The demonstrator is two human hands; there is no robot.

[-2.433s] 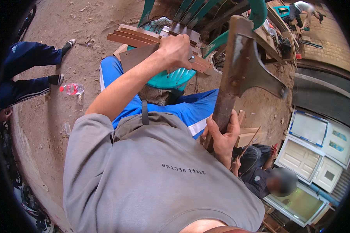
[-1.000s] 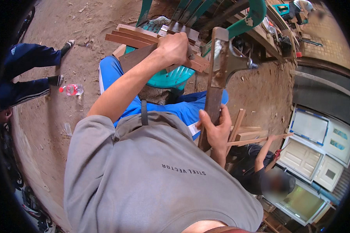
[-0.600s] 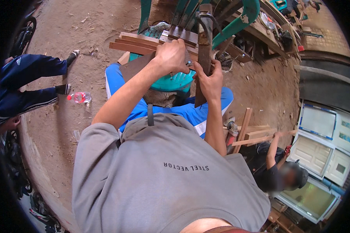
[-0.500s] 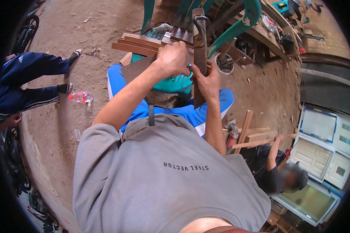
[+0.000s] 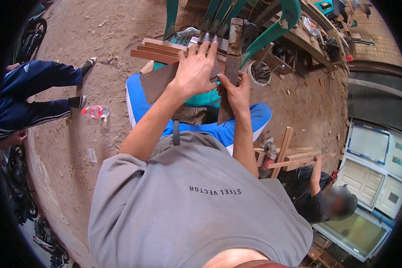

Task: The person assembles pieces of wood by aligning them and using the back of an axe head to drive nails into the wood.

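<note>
My left hand [image 5: 193, 75] lies over a flat brown board [image 5: 158, 84], its fingers spread and stretched toward a stack of reddish-brown wooden strips [image 5: 152, 52]. My right hand [image 5: 239, 94] is closed round a long, flat brown strip [image 5: 232, 56] that stands roughly lengthwise in front of me, worn and greyish at its far end. Beside the right thumb, where the strip meets the board's edge, shows a small bluish tip [image 5: 218, 75], too small to name. Under the work is a teal plastic chair [image 5: 203, 100], its slatted back beyond my hands.
A bucket [image 5: 260, 73] of debris stands right of the chair, near a cluttered wooden bench [image 5: 310, 47]. A plastic bottle [image 5: 97, 111] lies on the dirt floor by another person's legs [image 5: 44, 100]. At lower right, a co-worker [image 5: 308, 192] handles wooden strips [image 5: 283, 149].
My left hand has gone from closed fingers beside the strip to spread fingers over the board. The strip's far end has shifted slightly right, and a curved metal piece no longer shows there.
</note>
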